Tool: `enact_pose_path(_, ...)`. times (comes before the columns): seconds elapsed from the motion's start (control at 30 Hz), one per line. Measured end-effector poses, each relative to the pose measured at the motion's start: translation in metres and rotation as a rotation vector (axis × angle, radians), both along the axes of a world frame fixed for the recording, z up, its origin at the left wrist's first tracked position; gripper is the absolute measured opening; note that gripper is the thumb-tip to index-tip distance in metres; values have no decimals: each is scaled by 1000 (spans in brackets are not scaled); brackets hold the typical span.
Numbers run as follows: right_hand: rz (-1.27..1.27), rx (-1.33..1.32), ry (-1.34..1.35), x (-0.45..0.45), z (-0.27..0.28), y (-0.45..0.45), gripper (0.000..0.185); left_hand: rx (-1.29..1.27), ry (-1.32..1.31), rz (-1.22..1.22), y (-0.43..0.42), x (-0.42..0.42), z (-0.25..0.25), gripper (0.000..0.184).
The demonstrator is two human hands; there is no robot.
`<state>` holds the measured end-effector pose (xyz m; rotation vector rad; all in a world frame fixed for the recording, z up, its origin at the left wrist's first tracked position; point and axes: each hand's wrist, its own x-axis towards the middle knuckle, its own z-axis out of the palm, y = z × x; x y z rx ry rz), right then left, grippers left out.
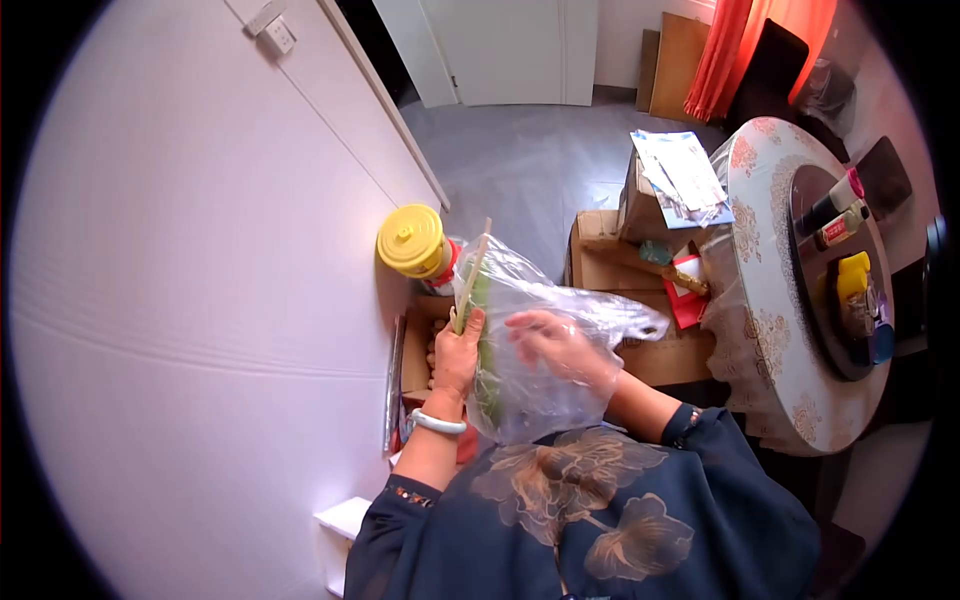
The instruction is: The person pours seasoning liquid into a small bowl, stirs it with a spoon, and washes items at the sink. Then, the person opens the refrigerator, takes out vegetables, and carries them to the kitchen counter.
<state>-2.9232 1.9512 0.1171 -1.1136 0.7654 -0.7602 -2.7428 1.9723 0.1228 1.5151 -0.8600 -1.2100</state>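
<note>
My left hand (458, 352) is closed around a long green vegetable (487, 350) and a thin pale stalk (475, 270) that sticks up past the thumb. Its exact kind is hard to make out through the plastic. A clear plastic bag (515, 400) hangs around the green vegetable, with its handle end (640, 322) stretching to the right. My right hand (560, 345) shows behind the plastic, seemingly inside the bag. Its fingers are apart, slightly blurred, and point toward the vegetable without visibly holding anything.
On the left, a yellow-lidded bucket (411, 240) stands against the wall, near a cardboard box (414, 365) of round items. Flattened-looking cardboard boxes (597, 232) sit ahead right. A round table (765, 250) with bottles (842, 226) is at the right.
</note>
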Motion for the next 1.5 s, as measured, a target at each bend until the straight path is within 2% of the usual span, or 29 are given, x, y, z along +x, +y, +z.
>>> enact_pose_path(0.03, -74, -7, -70, 9, -5, -17, 23, -14, -14, -6, -12, 0, -1, 47)
enact_pose_path(0.07, -70, 32, -48, 12, 6, -33, 29, -28, -25, -6, -23, -1, 0, 45)
enact_pose_path(0.17, -92, -70, 11, 25, -10, -68, 32, -25, -13, 4, -51, -1, -2, 41)
enact_pose_path(0.2, -47, -42, 5, 25, -14, -76, 40, -25, -2, 8, -59, 0, -3, 41)
enact_pose_path(0.3, -107, 275, -43, 37, -7, -96, 53, -38, 5, 22, -95, 11, 1, 37)
enact_pose_path(0.33, -89, 184, 135, 39, 0, -109, 56, -52, -35, 16, -109, 19, -3, 36)
enact_pose_path(0.47, 63, 127, -174, 62, -8, -161, 66, -85, -109, -77, -161, 40, -5, 30)
enact_pose_path(0.57, -42, 303, -270, 79, -1, -189, 65, -124, -165, -132, -196, 55, 2, 28)
enact_pose_path(0.6, -113, 258, -297, 83, 7, -198, 66, -124, -159, -141, -206, 59, 6, 26)
enact_pose_path(0.7, -184, 233, -315, 93, -8, -227, 70, -110, -208, -208, -237, 71, 7, 27)
enact_pose_path(0.87, -274, 193, -279, 101, -7, -272, 78, -58, -147, -326, -295, 78, 2, 11)
enact_pose_path(0.97, -219, 237, -373, 101, -29, -305, 65, -216, -81, -295, -330, 82, -14, 8)
enact_pose_path(1.07, -74, 252, -146, 96, -60, -355, 45, -370, -279, -332, -372, 93, -26, 8)
enact_pose_path(1.13, -123, 168, -247, 102, -105, -389, 32, -99, 27, -223, -405, 87, 9, 9)
enact_pose_path(1.17, -200, 295, -322, 107, -75, -403, 30, -103, 13, -202, -424, 89, 9, 9)
enact_pose_path(1.2, -289, 416, -401, 112, -45, -418, 28, -108, 0, -180, -443, 96, 9, 9)
enact_pose_path(1.27, -227, 381, -284, 98, -25, -459, 28, -83, 21, -79, -488, 97, 10, 15)
enact_pose_path(1.37, -110, 338, -115, 75, -56, -531, 29, -72, 41, 33, -560, 98, 16, 15)
enact_pose_path(1.5, -115, 156, 46, 53, -58, -628, 35, -100, 203, 76, -648, 121, 15, 16)
